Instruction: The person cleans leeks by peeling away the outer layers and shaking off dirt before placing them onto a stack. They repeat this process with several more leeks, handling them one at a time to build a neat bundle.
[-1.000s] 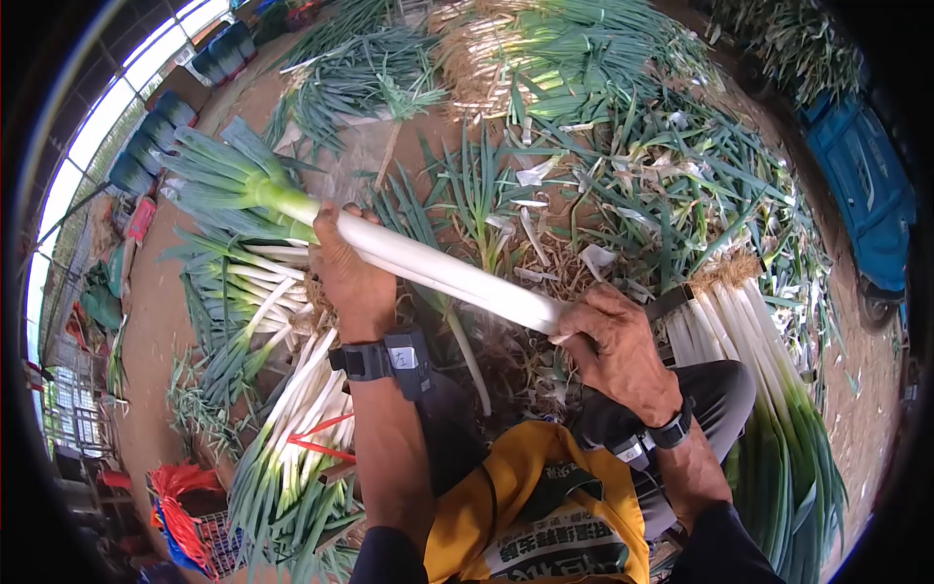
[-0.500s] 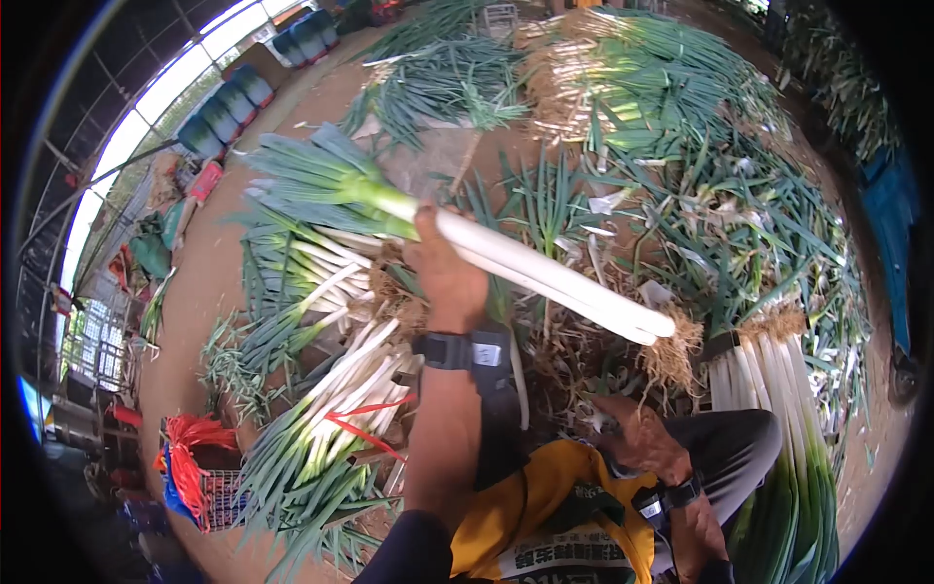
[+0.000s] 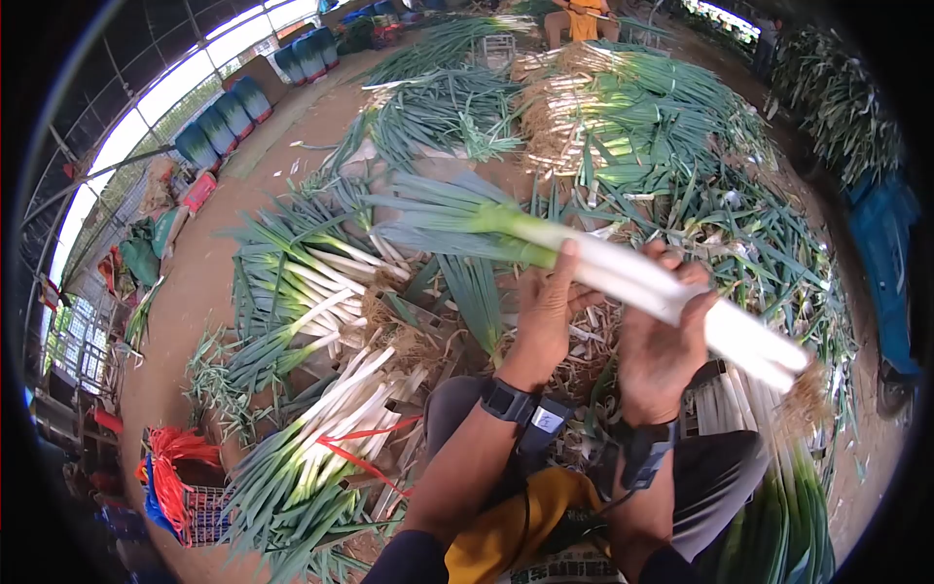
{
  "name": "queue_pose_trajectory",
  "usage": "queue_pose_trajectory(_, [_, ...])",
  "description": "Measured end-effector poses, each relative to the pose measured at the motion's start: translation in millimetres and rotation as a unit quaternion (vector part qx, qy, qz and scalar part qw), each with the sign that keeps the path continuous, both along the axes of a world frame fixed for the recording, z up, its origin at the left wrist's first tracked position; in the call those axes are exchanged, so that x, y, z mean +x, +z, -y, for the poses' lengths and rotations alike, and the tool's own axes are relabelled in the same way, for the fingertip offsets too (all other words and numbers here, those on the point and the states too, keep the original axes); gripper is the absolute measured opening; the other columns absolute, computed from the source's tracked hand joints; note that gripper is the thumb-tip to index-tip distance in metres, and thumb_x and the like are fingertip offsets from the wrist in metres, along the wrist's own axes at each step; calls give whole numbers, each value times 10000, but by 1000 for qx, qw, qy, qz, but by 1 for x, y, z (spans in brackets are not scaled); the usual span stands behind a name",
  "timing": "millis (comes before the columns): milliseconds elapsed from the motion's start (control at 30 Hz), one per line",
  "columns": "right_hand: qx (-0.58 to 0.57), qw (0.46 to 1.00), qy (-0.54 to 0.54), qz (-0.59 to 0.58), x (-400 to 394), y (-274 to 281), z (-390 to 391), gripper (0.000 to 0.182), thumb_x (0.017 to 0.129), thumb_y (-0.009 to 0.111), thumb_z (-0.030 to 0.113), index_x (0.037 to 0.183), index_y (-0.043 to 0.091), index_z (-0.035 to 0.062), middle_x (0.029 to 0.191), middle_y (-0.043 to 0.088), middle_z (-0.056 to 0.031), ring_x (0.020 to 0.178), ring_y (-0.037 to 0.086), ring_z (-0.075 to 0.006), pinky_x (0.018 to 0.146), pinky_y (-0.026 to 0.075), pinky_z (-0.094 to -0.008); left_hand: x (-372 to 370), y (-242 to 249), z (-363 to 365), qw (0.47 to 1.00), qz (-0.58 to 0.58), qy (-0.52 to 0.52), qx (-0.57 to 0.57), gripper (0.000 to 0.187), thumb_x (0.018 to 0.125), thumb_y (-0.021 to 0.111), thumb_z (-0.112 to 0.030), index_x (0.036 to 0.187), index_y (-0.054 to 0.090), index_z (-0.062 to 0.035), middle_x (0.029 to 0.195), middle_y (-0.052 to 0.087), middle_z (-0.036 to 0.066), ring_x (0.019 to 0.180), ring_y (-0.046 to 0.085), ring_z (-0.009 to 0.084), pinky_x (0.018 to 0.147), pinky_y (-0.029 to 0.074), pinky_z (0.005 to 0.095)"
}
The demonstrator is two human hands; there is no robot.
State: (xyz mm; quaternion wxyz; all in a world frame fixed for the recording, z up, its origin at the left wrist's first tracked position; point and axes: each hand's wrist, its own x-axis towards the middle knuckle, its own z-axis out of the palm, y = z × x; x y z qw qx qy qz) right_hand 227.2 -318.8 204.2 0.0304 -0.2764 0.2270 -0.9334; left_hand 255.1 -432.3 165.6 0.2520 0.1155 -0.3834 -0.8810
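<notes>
Two or so long green onions (image 3: 628,269), with thick white shafts, green leaves at the left and roots at the right, lie slantwise in front of me. My left hand (image 3: 547,310) is closed around the shafts just below the green part. Nearer the root end, my right hand (image 3: 666,336) is wrapped round the white part, its fingers slightly blurred. The roots (image 3: 806,397) are smeared by motion. Below them, at my right knee, is a bundle of green onions (image 3: 744,404) with its leaves towards me.
Piles of green onions (image 3: 326,292) lie to the left, one with a red tie (image 3: 355,456). A larger heap (image 3: 662,97) is at the back, and loose leaves and peelings (image 3: 730,229) cover the right. A basket with red strips (image 3: 185,457) stands at lower left. Another person (image 3: 582,24) sits at the far end.
My right hand has risen from beside my knee and taken hold of the white shafts. The green onions and my left hand have moved to the right.
</notes>
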Motion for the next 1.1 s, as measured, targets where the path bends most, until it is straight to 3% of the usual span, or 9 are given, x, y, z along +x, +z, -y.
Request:
queue_pose_trajectory(67, [8,1000,-17,10,-16,34,-23,339,1018,623,378,1029,567,44,1063,591,-100,1201,530,-286,1173,355,-475,18,22,0,987,83,-113,-80,435,911,785,-396,1033,622,-12,788,695,67,641,655,171,585,529,321])
queue_pose_trajectory(167, [49,999,-19,-5,-34,71,-56,338,1024,624,347,1023,554,16,1023,568,-100,1141,537,-274,1149,375,-456,6,12,6,872,88,19,-481,498,815,875,-371,1047,623,-8,760,684,96,648,681,204,604,546,315])
queue_pose_trajectory(267, [143,986,-65,-62,2,102,-58,333,1025,629,333,1053,560,8,1005,557,-91,1112,545,-271,1102,400,-441,4,32,-16,735,6,195,-649,795,673,933,-390,1265,554,-19,903,697,155,805,699,354,747,570,421])
queue_pose_trajectory(367, [167,982,-37,-76,13,109,-68,310,1003,663,298,1094,574,15,1028,568,-82,1058,571,-262,1050,435,-441,-3,28,-43,728,-14,170,-664,956,637,941,-390,1384,471,-24,1058,703,202,958,687,408,862,550,480])
queue_pose_trajectory(533, [257,964,-23,-60,17,116,-65,461,947,714,254,1286,541,-7,1214,609,-137,1216,574,-300,1102,425,-467,-4,20,-59,838,6,44,-543,623,727,908,-325,1156,614,17,942,725,167,812,708,293,770,561,391])
queue_pose_trajectory(700, [428,876,-13,-225,-24,82,-64,1165,733,896,333,1602,176,41,1464,472,-272,1398,446,-391,1216,315,-514,7,40,-12,888,-89,55,-447,177,891,722,-134,982,633,-10,801,687,78,723,666,173,694,544,340])
queue_pose_trajectory(800, [543,791,23,-282,-13,40,-76,1300,619,955,402,1607,189,43,1481,473,-280,1432,418,-386,1212,307,-493,35,58,-5,948,-152,-63,-274,298,956,673,-272,1063,554,-20,888,621,96,864,635,219,789,543,371])
queue_pose_trajectory(867, [612,742,60,-268,-1,10,-75,1305,570,970,369,1590,238,15,1480,503,-236,1422,444,-359,1194,322,-451,47,58,-2,959,-182,-107,-188,385,938,693,-348,1077,527,-30,888,593,97,889,623,236,825,537,379])
queue_pose_trajectory(1100, [557,790,148,-211,31,-10,-89,953,620,923,170,1449,489,-17,1327,628,-175,1263,563,-243,1108,404,-394,52,36,8,948,-220,-223,-58,483,897,718,-421,1140,526,-50,899,577,102,902,619,266,820,531,396])
